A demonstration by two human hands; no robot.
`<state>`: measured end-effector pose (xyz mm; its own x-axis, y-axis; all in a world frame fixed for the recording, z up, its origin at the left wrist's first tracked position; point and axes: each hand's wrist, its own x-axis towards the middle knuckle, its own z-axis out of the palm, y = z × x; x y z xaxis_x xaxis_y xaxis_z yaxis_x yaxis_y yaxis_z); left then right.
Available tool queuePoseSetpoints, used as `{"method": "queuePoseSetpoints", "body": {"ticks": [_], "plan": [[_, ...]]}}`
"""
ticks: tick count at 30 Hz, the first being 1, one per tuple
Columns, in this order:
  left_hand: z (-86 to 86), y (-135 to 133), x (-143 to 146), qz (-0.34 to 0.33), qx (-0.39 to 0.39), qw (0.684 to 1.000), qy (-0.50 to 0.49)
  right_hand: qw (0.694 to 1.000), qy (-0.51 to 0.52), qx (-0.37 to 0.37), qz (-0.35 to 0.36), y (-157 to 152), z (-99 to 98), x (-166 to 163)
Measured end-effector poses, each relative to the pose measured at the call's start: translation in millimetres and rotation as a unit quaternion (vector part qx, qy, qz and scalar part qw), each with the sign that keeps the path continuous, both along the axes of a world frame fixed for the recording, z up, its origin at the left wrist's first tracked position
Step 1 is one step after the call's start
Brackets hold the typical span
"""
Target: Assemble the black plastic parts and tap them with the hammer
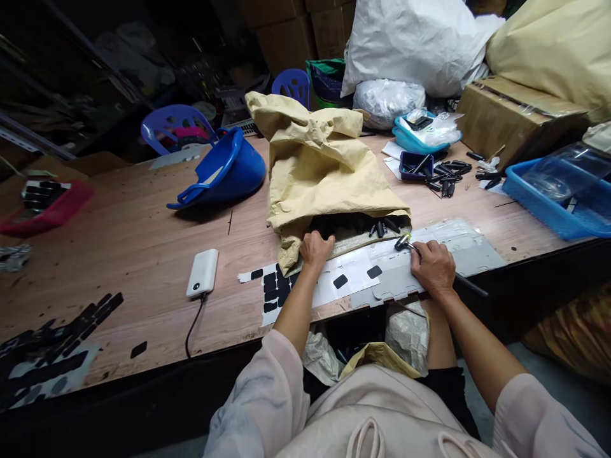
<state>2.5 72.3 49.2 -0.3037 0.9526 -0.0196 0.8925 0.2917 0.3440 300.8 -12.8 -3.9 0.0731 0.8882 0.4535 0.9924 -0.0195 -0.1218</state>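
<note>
A large tan sack [329, 172] lies on the table with its mouth facing me. Several small black parts [380, 228] show inside the opening. My left hand [316, 249] is at the left of that mouth, fingers curled and partly hidden inside; I cannot make out what they hold. My right hand [433, 266] is closed around a small hammer [470, 285], its head pointing left near the sack's opening and its dark handle sticking out to the right. Below the hands lie a grey board [484, 253] and white backing paper with black rounded stickers [340, 281].
A white power bank [202, 273] with a cable lies left. Behind it, a blue basket [233, 166] is tipped over. Blue trays [544, 207], black parts [449, 173] and a cardboard box [520, 117] stand right. Black strips [71, 327] lie far left. An open sack [382, 356] is at my lap.
</note>
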Motion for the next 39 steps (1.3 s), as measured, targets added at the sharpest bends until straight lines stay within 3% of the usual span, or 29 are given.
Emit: {"method": "queuePoseSetpoints", "body": {"ticks": [3, 7, 10, 12, 14, 19, 24, 28, 32, 39], "plan": [[1.8, 5.6, -3.5, 0.004, -0.055, 0.998, -0.015, 1.000, 0.004, -0.001, -0.003, 0.3, 0.9, -0.5], [2.6, -22.7, -9.5, -0.020, 0.005, 1.000, -0.017, 1.000, 0.008, -0.006, -0.005, 0.3, 1.7, -1.0], [-4.8, -56.7, -4.7, -0.120, 0.059, 0.989, -0.057, 1.000, 0.009, -0.005, -0.004, 0.3, 1.3, -0.5], [-12.9, -74.4, 2.7, -0.204, 0.061, 0.973, -0.093, 1.000, 0.009, -0.001, -0.001, 0.4, 0.6, 0.2], [-22.2, -84.6, 9.2, -0.248, 0.058, 0.960, -0.119, 1.000, 0.009, 0.002, 0.003, 0.7, -0.3, 1.0], [-39.6, -86.9, 8.6, -0.224, 0.074, 0.952, -0.196, 1.000, 0.022, 0.002, 0.012, 3.5, -2.1, 6.7], [-42.8, -83.2, 5.2, -0.211, 0.071, 0.946, -0.235, 0.998, 0.066, 0.000, 0.024, 0.3, 6.2, 1.6], [-42.8, -83.3, 8.6, -0.213, 0.062, 0.948, -0.229, 0.981, 0.174, 0.021, 0.082, -16.6, 18.4, -33.0], [-43.5, -84.1, 8.6, -0.221, 0.073, 0.945, -0.229, 0.942, 0.278, -0.016, 0.186, -33.6, 19.5, -75.2], [-45.4, -83.0, 5.3, -0.228, 0.077, 0.939, -0.246, 0.932, 0.291, -0.038, 0.211, -43.6, 12.3, -99.7]]}}
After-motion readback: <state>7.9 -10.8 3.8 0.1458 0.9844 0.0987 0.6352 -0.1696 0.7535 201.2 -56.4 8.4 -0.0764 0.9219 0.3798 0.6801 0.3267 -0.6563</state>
